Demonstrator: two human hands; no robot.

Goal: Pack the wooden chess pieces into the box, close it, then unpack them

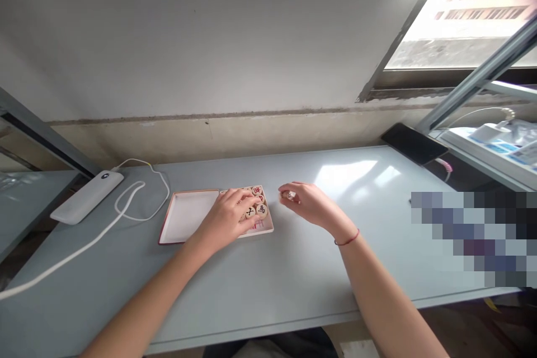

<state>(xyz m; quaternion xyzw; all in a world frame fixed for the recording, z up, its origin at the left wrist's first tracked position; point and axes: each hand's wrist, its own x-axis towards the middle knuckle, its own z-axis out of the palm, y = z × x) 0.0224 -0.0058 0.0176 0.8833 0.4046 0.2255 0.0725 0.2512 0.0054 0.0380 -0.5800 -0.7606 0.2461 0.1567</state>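
Head view shows two hands (230,213) (309,201), one box (267,226).

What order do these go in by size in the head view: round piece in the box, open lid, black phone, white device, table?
Table
Open lid
White device, black phone: too alike to rank
Round piece

Room lies nearside of the box (269,224); 1 cable (90,245) loops left.

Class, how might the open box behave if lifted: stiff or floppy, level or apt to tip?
The box would probably dip on its right, where the round pieces sit, as its left half looks bare. Straight, thin walls suggest stiff, light halves. Uncovered, the pieces might slide out.
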